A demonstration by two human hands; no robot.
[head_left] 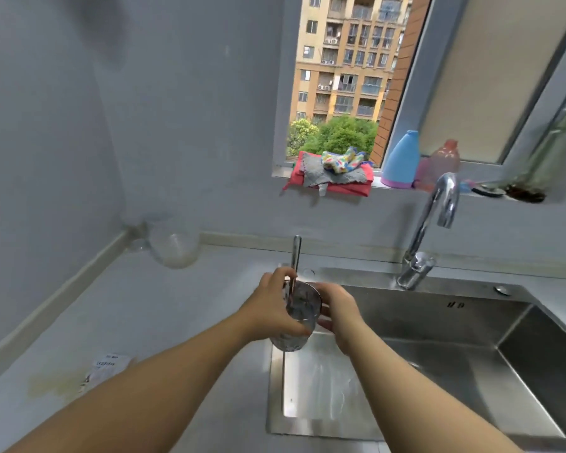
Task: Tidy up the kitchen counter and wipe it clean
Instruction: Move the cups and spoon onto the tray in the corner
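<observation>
Both hands hold a clear drinking glass [299, 317] above the left edge of the steel sink [438, 348]. My left hand [275, 308] grips the glass from the left, fingers curled round its wall and thumb across its front. My right hand [339, 317] wraps its right side. A metal utensil handle [296, 256] sticks up out of the glass beside my left fingers. The grey counter [138, 322] spreads to the left, with a yellowish stain [51, 385] and a printed paper slip [107, 367] near my left forearm.
A clear glass bowl [174, 245] sits in the counter's back corner. The chrome faucet [428, 230] rises behind the sink. On the window sill lie folded cloths [334, 173], a blue bottle [401, 160] and a pink bottle [440, 165].
</observation>
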